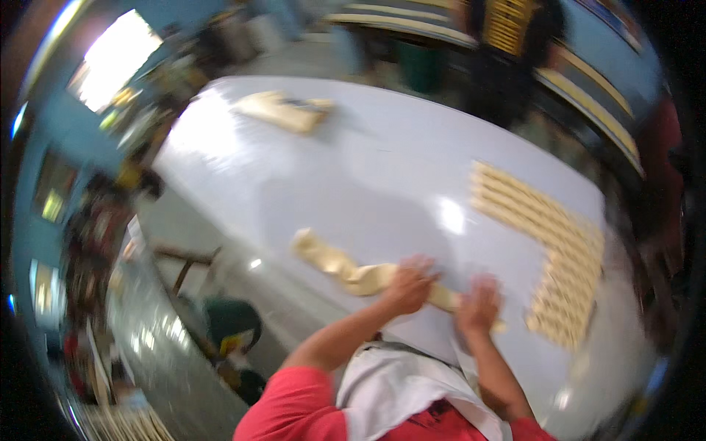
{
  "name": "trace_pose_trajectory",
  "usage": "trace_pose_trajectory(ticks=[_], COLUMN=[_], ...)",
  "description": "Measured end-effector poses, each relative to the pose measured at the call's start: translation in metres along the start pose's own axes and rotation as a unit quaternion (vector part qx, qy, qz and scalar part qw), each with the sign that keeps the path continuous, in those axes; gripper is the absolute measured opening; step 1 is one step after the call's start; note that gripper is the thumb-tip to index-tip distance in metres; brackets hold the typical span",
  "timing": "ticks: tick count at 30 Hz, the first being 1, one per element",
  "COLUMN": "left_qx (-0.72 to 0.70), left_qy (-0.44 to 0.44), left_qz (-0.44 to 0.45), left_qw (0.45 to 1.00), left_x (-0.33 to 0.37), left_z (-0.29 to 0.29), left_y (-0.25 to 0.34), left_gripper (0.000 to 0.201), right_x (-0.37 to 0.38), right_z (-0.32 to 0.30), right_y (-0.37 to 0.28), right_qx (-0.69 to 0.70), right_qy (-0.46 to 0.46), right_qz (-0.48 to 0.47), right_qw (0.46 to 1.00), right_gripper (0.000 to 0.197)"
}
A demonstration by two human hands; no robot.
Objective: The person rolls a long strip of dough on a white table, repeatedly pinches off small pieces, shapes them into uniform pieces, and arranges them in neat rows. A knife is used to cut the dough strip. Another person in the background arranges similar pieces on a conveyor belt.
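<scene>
A long, uneven roll of pale dough lies slantwise on the white table, thick and lumpy at its left end and thinner toward the right. My left hand rests on the dough near its middle, palm down with the fingers stretched out. Near the thin right end, my right hand presses flat over the dough, its outstretched fingers smeared by motion. A short stretch of dough shows between the two hands, and a small tip shows beyond the right one.
Rows of small dough pieces cover the table's right side. A larger dough lump with something dark on it lies at the far left. A person stands beyond the table near trays of strips. A dark green bin stands at lower left.
</scene>
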State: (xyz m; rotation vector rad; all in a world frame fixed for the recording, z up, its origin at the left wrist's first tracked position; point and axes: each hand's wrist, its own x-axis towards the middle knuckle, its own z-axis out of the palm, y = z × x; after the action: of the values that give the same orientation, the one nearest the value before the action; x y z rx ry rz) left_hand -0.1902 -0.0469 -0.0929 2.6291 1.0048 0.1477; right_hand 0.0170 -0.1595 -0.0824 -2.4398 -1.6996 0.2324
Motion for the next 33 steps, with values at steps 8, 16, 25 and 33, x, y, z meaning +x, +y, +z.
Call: trace_pose_trajectory(ticks=[8,16,25,33], left_qx=[-0.011,-0.164,-0.111,-0.145], left_qy=[-0.017,-0.003,-0.031,0.084], left_qz=[-0.077,0.0,0.041,-0.063], left_qw=[0.997,0.986,0.992,0.984], left_x=[-0.021,0.103,-0.065,0.064], left_z=[0.026,0.059,0.067,0.081], left_y=[0.094,0.11,0.126,0.115], left_gripper=[0.071,0.072,0.057,0.07], right_x=[-0.052,0.016,-0.039,0.018], right_z=[0.014,0.031,-0.021,-0.005], right_y=[0.042,0.138,0.091,0.157], right_qx=[0.053,-0.084,0.009,0.048], right_qy=[0.057,0.171,0.146,0.217], right_qz=[-0.211,-0.031,-0.238,-0.172], right_qw=[0.974,0.981,0.96,0.96], right_gripper=[0.051,0.056,0.066,0.066])
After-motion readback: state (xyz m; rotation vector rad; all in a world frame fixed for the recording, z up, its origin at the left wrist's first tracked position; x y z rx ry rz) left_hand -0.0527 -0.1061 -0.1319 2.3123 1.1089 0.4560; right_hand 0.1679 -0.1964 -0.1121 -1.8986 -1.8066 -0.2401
